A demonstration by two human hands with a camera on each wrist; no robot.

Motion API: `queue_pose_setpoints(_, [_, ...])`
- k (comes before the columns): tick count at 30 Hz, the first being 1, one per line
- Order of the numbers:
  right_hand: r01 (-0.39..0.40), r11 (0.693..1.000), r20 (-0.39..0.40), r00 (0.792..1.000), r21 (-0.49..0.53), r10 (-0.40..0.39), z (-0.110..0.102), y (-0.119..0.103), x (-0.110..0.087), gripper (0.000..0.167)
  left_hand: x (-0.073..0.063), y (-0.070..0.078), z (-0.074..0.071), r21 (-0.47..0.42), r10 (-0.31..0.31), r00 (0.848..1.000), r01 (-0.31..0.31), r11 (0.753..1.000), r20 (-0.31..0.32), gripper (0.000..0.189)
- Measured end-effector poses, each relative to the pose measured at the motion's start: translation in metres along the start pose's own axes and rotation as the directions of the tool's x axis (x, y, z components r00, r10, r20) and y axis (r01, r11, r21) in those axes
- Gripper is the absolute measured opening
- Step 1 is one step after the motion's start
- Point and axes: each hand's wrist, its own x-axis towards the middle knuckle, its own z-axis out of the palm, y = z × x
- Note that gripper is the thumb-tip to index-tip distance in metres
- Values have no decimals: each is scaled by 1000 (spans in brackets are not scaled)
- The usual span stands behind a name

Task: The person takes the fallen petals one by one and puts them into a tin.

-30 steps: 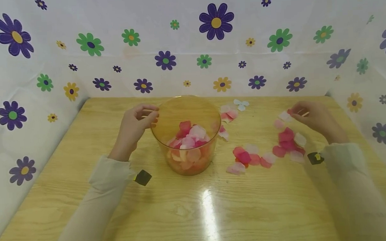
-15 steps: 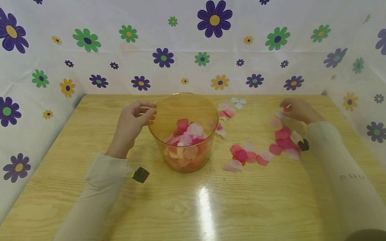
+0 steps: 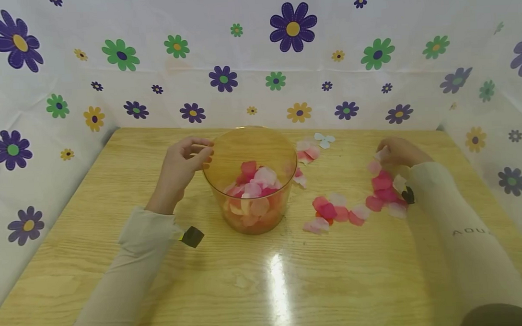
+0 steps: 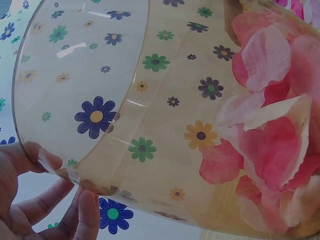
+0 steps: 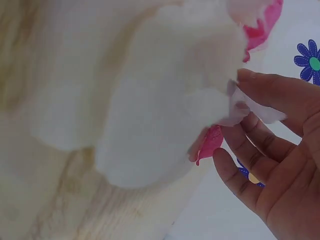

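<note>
A see-through amber bucket (image 3: 254, 211) stands upright on the table, partly filled with pink, red and pale artificial petals (image 3: 255, 185). At its left rim, my left hand (image 3: 179, 168) pinches the wall; in the left wrist view the thumb (image 4: 42, 155) lies over the rim and the other fingers are outside. On the right, my right hand (image 3: 400, 151) is at the far end of a trail of loose petals (image 3: 384, 187). In the right wrist view its thumb and fingers pinch a thin pale petal (image 5: 260, 107), with a dark pink petal (image 5: 210, 142) by the fingertips.
More petals (image 3: 325, 211) lie right of the bucket, and a small pile (image 3: 308, 154) lies behind it. A white four-lobed petal piece (image 3: 325, 140) is near the back edge. Flower-print cloth (image 3: 248, 53) walls the wooden table (image 3: 230, 284) at the back and sides.
My right hand has moved left and lower over the far petals, and a pale petal is now at its fingertips. The left hand keeps its hold on the bucket rim.
</note>
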Motion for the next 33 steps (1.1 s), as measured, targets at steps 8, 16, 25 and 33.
queue_pose_setpoints(8, [45, 998, -18, 999, -36, -46, -4, -1, -2, 16, -1, 1, 0, 3, -7, 1000, 7, 1000, -1, 36])
queue_pose_setpoints(16, [24, 1000, -19, 1000, -19, -24, -13, -4, -5, 14, -2, 2, -1, -1, -5, 1000, 5, 1000, 6, 37])
queue_pose_setpoints(25, [17, 1000, 48, 999, -12, -17, -27, -6, -10, 14, 0, 1, -1, 0, 2, 1000, -2, 1000, 0, 37])
queue_pose_setpoints(33, [-252, 962, 232, 947, 106, 222, -23, -5, -22, 45, -1, 0, -1, -5, 7, 1000, -7, 1000, 4, 37])
